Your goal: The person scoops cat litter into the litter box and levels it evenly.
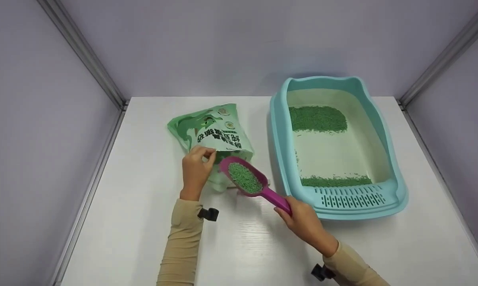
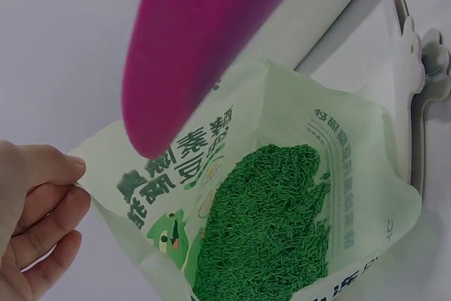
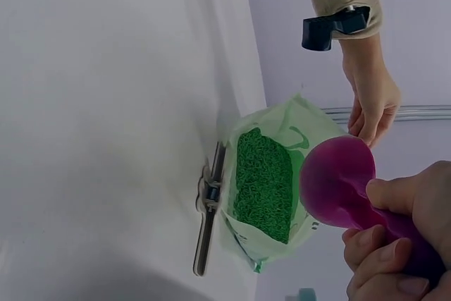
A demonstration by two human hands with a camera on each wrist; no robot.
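Purple scoop [image 1: 267, 193]: right grip [image 1: 304, 220] | bag rim [image 1: 235, 150]: left grip [image 1: 197, 163] | tray [image 1: 283, 147] across gap

Green bag [image 1: 219, 123], panel at the left hand [image 1: 198, 167]: bold Chinese characters [image 2: 190, 143], 素 and 豆 legible
Far panel [image 2: 337, 174]: smaller Chinese print [image 2: 331, 135], blurred
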